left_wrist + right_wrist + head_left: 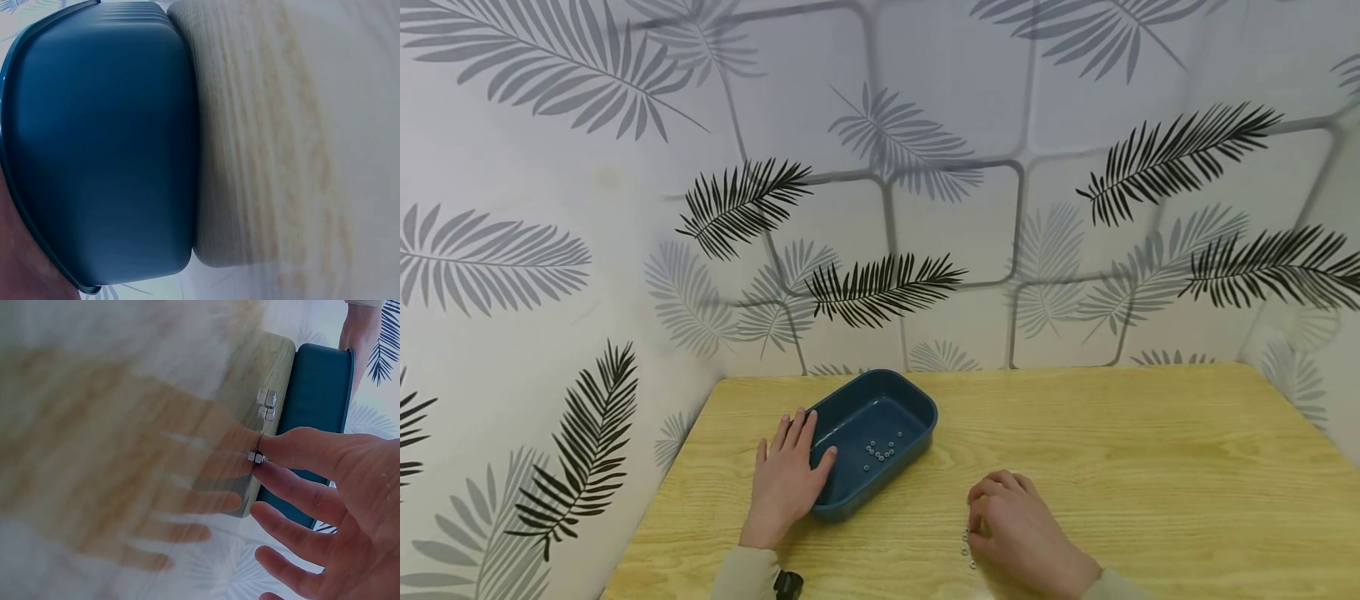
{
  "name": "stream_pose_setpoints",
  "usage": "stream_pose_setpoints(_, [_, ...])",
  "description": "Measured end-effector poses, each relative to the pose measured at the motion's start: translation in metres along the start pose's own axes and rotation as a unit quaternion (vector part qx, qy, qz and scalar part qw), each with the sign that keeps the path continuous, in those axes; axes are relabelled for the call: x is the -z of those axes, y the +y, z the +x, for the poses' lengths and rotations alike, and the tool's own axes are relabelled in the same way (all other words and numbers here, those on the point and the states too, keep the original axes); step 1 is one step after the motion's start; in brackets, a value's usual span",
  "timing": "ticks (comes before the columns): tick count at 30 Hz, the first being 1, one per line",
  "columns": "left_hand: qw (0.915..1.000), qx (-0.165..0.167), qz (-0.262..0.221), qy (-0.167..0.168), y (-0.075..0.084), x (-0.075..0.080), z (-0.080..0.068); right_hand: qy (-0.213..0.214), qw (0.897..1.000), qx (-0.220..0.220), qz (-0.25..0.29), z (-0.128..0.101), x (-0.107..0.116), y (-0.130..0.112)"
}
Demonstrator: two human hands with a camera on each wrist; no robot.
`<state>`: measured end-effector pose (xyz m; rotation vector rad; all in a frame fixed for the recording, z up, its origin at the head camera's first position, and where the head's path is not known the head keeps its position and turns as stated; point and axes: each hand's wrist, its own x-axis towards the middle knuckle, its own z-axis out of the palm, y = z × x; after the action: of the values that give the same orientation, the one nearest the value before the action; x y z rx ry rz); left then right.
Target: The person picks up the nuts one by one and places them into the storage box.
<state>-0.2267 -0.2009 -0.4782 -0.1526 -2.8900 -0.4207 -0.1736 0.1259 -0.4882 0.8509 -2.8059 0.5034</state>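
Nuts (pixel 967 548): a few small metal ones, loose on the bench (pixel 1150 467) near its front edge, just at the fingertips of your right hand (pixel 1018 533). The right-wrist view shows one nut (pixel 255 457) pinched between thumb and forefinger, with two or three more (pixel 267 403) lying a little beyond it on the wood.

Tray (pixel 871 440): dark blue, oblong, rounded corners, toward the back left corner of the bench. Its long axis runs on a slant, from front left to back right. It lies up and to the left of your right hand, near but apart. A small cluster of nuts (pixel 880 450) already sits inside on its floor.

Left hand (pixel 786 483): flat on the bench, fingers straight and a little spread, thumb resting against the tray's near long wall. This hand is the closer one to the tray; the left-wrist view is filled by the tray wall (pixel 100 150).

Right hand: the closer one to the loose nuts; fingers curled down over them.

Bench: light wood-grain top, bare apart from the tray and nuts.

Room: bench set in a corner; walls (pixel 925 167) papered pale with grey and black palm fronds and rounded grey squares.
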Motion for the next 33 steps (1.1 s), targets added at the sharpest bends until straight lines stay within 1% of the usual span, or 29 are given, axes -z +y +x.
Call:
stream_pose_setpoints(11, [1.0000,-0.001,0.003,-0.001,0.001,0.002,-0.002,-0.004,1.000,0.023,-0.014,0.003,0.000,-0.001])
stream_pose_setpoints(16, [0.9999,-0.001,0.006,-0.009,0.000,0.000,-0.002,-0.019,1.000,0.004,-0.010,0.005,0.000,0.001])
stream_pose_setpoints(19, [0.9999,0.001,0.008,-0.009,-0.001,-0.001,-0.001,-0.020,1.000,-0.002,-0.009,0.006,0.001,0.002])
stream_pose_setpoints(25, [1.0000,-0.004,0.007,-0.001,-0.001,-0.001,0.001,0.008,1.000,0.008,-0.005,0.008,0.009,0.001])
stream_pose_setpoints(30, [0.9999,-0.002,0.011,-0.004,-0.002,-0.002,0.001,0.045,0.999,-0.003,-0.007,0.011,0.013,0.000])
stream_pose_setpoints(33, [0.9999,-0.001,0.012,-0.008,-0.002,-0.002,0.001,0.059,0.998,-0.010,0.000,0.013,0.015,0.000])
